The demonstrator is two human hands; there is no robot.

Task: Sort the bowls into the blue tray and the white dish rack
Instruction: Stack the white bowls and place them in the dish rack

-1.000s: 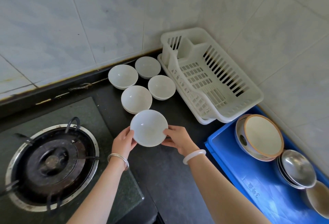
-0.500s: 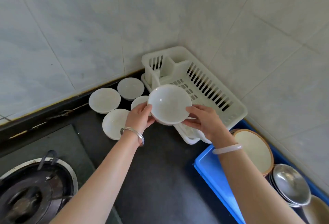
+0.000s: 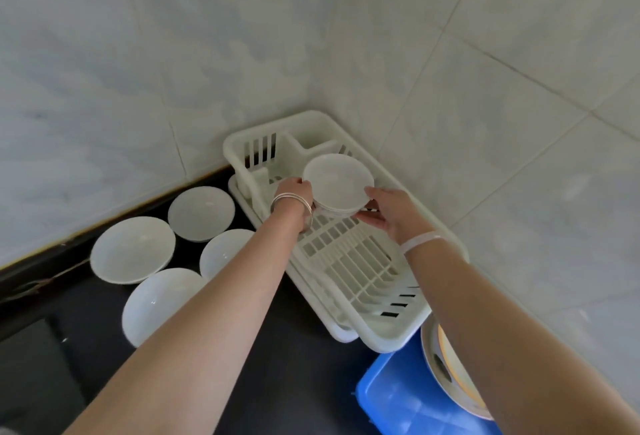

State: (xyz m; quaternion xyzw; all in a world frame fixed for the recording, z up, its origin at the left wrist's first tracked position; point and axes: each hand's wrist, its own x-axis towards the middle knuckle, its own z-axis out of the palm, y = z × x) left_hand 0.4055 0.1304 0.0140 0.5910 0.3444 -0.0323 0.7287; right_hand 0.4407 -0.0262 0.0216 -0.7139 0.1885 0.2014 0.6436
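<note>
- Bowl [image 3: 337, 182], a white one, is held up over the far end of the rack [image 3: 360, 261], tipped a bit toward us.
- Left hand [image 3: 292, 192] grips the bowl's left edge, fingers curled tight on it; there are silver bangles [image 3: 291, 204] on that wrist.
- Right hand [image 3: 389, 211] holds the right edge and the bottom, fingers pressed on the bowl; a white bangle [image 3: 420, 240] sits on that wrist.
- Four more white bowls [image 3: 133, 249] sit close together on the dark counter [image 3: 277, 348], left of the rack.
- The rack stands in the corner by the tiled wall [image 3: 485, 105].
- A blue tray [image 3: 391, 400] lies just in front of the rack, with a big bowl [image 3: 450, 375] with a tan rim in it, partly hidden by the right arm.
</note>
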